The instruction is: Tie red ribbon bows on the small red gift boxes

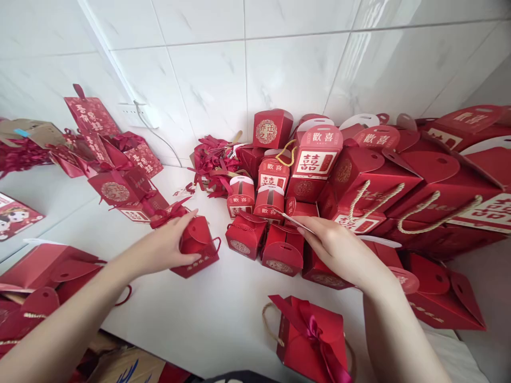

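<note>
The person's left hand is clamped around a small red gift box, thumb on the near side and fingers at the far edge. The box sits on the white tabletop, left of the small round-medallion favor boxes. It is matte red card, with a rounded overlapping top flap, gold characters low on its front and a dark red cord handle looping out at its right. Well apart from the left, the right hand pinches a slender pale implement, its kind unclear, over the favor boxes.
</note>
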